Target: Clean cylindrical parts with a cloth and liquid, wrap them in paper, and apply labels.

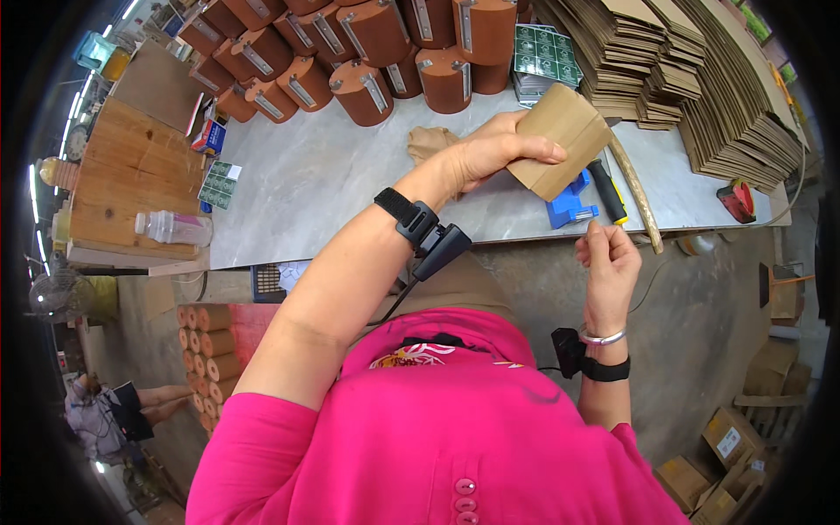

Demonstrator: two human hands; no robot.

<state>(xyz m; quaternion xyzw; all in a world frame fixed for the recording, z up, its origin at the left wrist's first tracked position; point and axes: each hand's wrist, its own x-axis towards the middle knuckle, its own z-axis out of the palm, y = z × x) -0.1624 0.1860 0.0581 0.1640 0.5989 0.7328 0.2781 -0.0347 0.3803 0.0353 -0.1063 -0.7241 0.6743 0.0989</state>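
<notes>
Pink shirt (394, 437) nearest, left hand (505, 150) grips cardboard box (573, 127), apparently being positioned; right hand (610, 262) curled, grasp indeterminable; steady hold likely needed next.

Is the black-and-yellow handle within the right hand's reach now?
Probably yes: the right hand is close to the near end of the handle, and nothing seems to stand between them. The cardboard box in the left hand is by the far end. Whether the right hand holds something small is unclear.

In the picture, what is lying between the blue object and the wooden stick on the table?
In the head view, a black-and-yellow handle lies between the blue object and the wooden stick.
</notes>
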